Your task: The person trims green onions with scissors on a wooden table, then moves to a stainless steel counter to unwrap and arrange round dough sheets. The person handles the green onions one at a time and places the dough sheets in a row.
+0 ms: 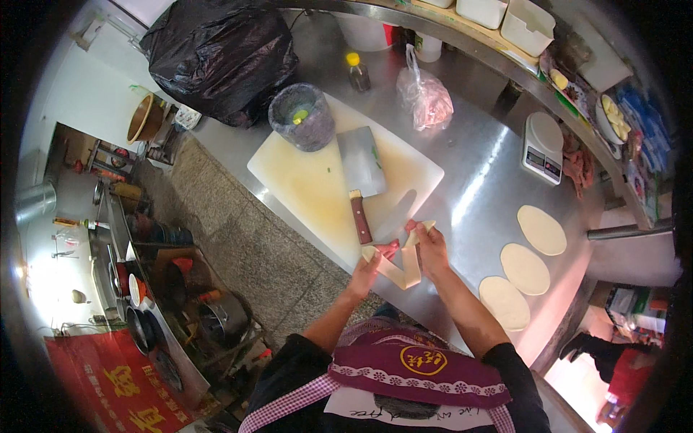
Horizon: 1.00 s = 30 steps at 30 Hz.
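Observation:
A strip of pale dough (411, 268) hangs in a V between my two hands, beside the steel table's near edge. My left hand (368, 268) pinches one end of it, and my right hand (430, 246) grips the other. Just beyond them a cleaver (361, 162) with a brown handle lies on a white cutting board (303, 181). A stone mortar (303, 122) with something green inside stands on the board's far left part. Three flat oval dough pieces (525, 269) lie in a row on the table to the right.
A black plastic bag (216, 59) sits behind the mortar. Farther back are a yellow-capped bottle (358, 73) and a clear bag of pinkish food (425, 103). A digital kitchen scale (543, 146) stands at right, below a shelf with white containers (528, 27). Another person (631, 373) is at lower right.

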Each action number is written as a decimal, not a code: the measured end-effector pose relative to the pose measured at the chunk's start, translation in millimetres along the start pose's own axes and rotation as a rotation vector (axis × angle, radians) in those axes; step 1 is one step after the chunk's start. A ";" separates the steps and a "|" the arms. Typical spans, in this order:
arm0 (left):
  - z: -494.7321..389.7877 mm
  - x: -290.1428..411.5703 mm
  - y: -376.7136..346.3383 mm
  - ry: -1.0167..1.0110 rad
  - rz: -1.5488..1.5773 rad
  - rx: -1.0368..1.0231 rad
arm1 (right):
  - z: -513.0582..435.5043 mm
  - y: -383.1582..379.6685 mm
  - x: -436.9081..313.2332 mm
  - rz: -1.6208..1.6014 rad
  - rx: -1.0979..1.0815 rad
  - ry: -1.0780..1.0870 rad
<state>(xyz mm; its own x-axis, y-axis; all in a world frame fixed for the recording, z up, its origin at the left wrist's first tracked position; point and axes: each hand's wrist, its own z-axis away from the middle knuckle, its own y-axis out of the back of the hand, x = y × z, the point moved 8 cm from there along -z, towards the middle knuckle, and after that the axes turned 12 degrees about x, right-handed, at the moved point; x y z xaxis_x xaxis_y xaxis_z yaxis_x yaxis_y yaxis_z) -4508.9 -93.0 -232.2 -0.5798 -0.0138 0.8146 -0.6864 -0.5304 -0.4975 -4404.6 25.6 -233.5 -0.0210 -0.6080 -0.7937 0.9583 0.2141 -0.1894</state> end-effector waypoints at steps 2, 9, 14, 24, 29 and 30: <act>-8.4 14.5 4.8 0.001 -0.023 0.013 | -3.7 -15.1 -3.8 -0.019 -0.008 -0.010; -43.7 38.0 15.5 -0.012 0.025 0.022 | -34.9 -51.4 -12.6 -0.023 -0.031 0.004; -65.9 40.0 26.7 -0.001 0.008 0.105 | -48.4 -57.2 -30.2 0.153 -0.018 0.132; -1.1 60.8 -45.5 0.167 0.406 0.048 | 150.2 154.9 -64.1 -0.510 0.362 0.209; 25.7 33.3 -77.2 0.178 0.246 0.005 | 230.1 280.6 -32.4 -0.494 0.608 0.324; 27.6 30.4 -78.8 0.172 0.233 0.014 | 241.9 299.3 -28.1 -0.500 0.647 0.339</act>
<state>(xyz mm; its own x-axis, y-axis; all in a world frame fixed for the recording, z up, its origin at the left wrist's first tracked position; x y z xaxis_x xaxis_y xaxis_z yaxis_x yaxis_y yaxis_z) -4460.3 -75.0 -160.0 -0.7879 0.0069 0.6157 -0.5207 -0.5414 -0.6602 -4048.2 -78.2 -128.0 -0.4656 -0.2335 -0.8536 0.7857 -0.5530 -0.2772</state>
